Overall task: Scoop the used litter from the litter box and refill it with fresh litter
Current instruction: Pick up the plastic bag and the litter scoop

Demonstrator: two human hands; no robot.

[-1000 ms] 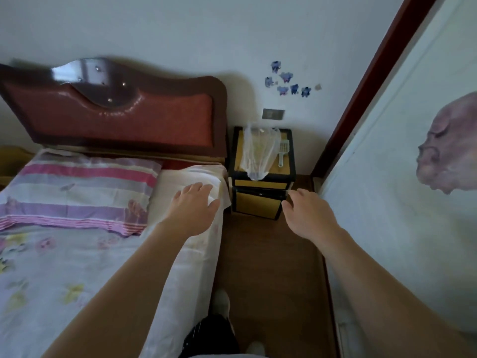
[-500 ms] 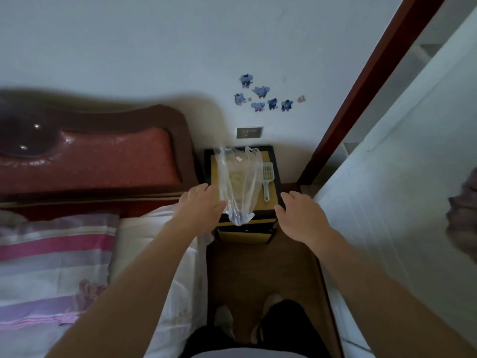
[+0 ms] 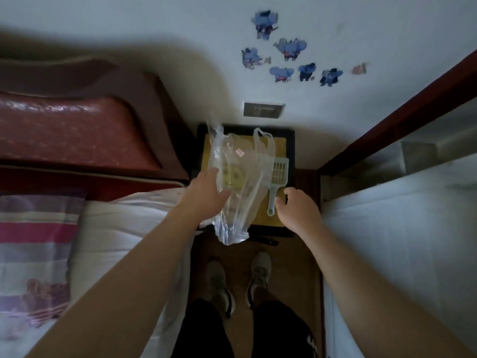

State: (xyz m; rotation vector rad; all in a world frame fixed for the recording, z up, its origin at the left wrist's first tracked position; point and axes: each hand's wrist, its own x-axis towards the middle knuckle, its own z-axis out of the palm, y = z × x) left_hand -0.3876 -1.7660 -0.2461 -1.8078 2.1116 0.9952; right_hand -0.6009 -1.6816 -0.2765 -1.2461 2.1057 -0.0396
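No writing can be read: the clear plastic bag (image 3: pixel 242 182) carries one small pinkish tag (image 3: pixel 240 152), too blurred to make out, and a round yellow shape shows dimly through the film. The bag lies across the yellow top of a black-framed nightstand (image 3: pixel 281 148), its lower end drooping over the front edge. Just right of it on the same top lies the pale litter scoop (image 3: pixel 278 171), handle toward the person. The left hand (image 3: pixel 206 196) is spread with near-straight fingers against the bag's left side. The right hand (image 3: pixel 299 210) has loosely curled fingers just beside the scoop's handle, not wrapped round it. Blue cartoon stickers (image 3: pixel 289 47) and a socket plate (image 3: pixel 263 109) sit on the wall above. A red headboard (image 3: pixel 77 125) and bed (image 3: pixel 129 223) flank the left, a dark door frame (image 3: pixel 387 120) the right. Two shoes (image 3: pixel 260 270) stand on the brown floor (image 3: pixel 291 267).
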